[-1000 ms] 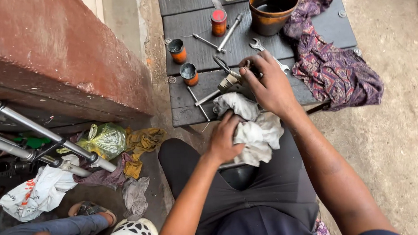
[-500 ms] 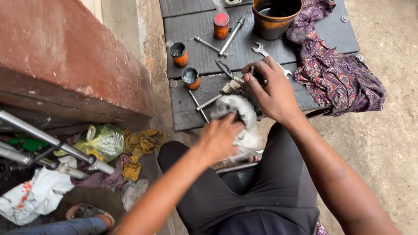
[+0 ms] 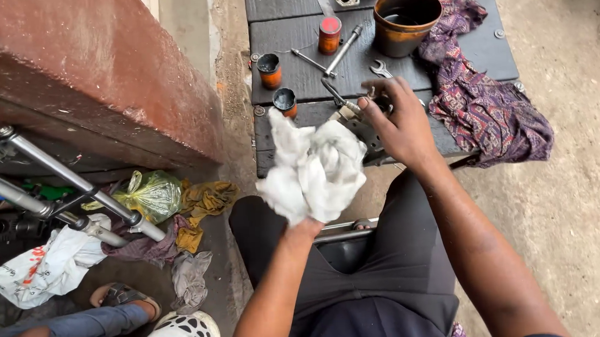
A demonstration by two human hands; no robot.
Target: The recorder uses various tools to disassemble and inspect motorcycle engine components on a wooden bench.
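your left hand is bunched around a white rag, fingers mostly buried in the cloth, holding it lifted over your lap and just short of the dark plank bench. your right hand is clamped on a small greasy metal part at the bench's near edge, fingers curled over the top so it sits steady (how the grip runs underneath is hidden). the two hands are apart, rag beside the part, not on it. within reach on the bench: three small orange-stained cups, a spanner, a rod-like tool, a brown pot. a patterned cloth drapes off the right edge, clear of the work.
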